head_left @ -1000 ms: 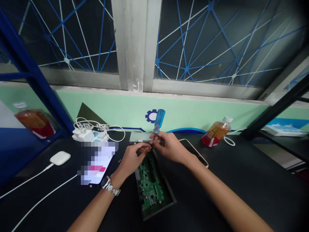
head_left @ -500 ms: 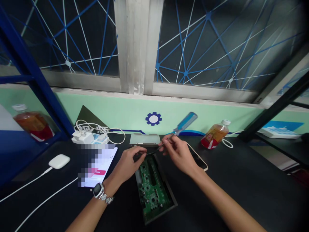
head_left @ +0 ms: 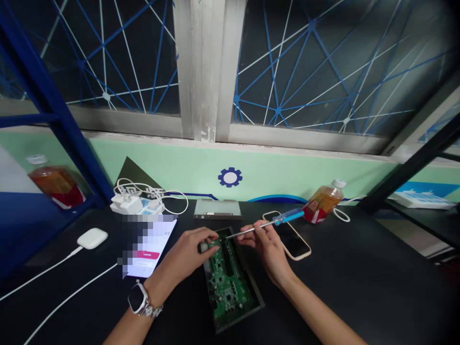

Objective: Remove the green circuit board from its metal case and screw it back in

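A green circuit board (head_left: 228, 287) lies in a dark open metal case (head_left: 257, 292) on the black table. My right hand (head_left: 264, 244) grips the shaft of a screwdriver (head_left: 289, 216) with a blue, clear handle. The handle points right and the tip rests near the far end of the board. At the case's far left corner is my left hand (head_left: 192, 251), thumb and forefinger apart, with nothing visible between them. A watch and a bracelet are on the left wrist.
Behind the case lies a flat metal panel (head_left: 217, 209). A phone (head_left: 293, 242) and a drink bottle (head_left: 323, 201) are at right. To the left are a lit phone (head_left: 151, 254), a white charging case (head_left: 92, 238) and a power strip with cables (head_left: 132, 203).
The screwdriver has tilted down from a steep angle to nearly level, its handle now further right. My left fingers have spread and dropped slightly. The view has shifted a little.
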Demonstrator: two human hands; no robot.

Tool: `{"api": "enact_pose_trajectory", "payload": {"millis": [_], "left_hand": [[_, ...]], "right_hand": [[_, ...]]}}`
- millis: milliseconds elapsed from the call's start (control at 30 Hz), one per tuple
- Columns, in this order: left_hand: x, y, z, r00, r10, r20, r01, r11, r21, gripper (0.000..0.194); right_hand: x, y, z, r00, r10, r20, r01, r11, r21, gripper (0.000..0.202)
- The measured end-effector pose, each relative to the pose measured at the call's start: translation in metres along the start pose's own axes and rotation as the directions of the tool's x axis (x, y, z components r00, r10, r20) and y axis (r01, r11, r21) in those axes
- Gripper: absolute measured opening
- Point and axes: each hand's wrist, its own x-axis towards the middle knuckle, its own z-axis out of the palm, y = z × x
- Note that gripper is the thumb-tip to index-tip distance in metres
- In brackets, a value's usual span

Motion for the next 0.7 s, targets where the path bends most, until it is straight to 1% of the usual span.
{"api": "enact_pose_trajectory", "payload": {"millis": [233, 433, 600, 700], "left_hand": [[0.0026, 0.0027, 0.0000, 0.999, -0.018, 0.048, 0.017, 0.999, 0.031, 0.013], [0.0029, 0.0078, -0.0003, 0.996, -0.039, 0.074, 0.034, 0.997, 0.070, 0.014], [0.0020, 0.0069, 0.0027, 0.997, -0.036, 0.070, 0.033, 0.998, 0.049, 0.014], [0.0019, 0.0045, 0.0051, 0.995, -0.076, 0.058, 0.076, 0.997, 0.008, 0.013]], "right_hand": [[-0.0015, 0.0007, 0.0032, 1.000, 0.023, -0.013, -0.022, 0.999, 0.023, 0.032], [-0.0006, 0.0010, 0.0026, 0.999, 0.040, -0.007, -0.039, 0.999, 0.034, 0.031], [-0.0002, 0.0015, 0.0023, 0.999, 0.045, -0.009, -0.045, 0.998, 0.054, 0.032], [-0.0007, 0.0019, 0.0023, 0.999, 0.033, -0.019, -0.032, 0.998, 0.056, 0.032]]}}
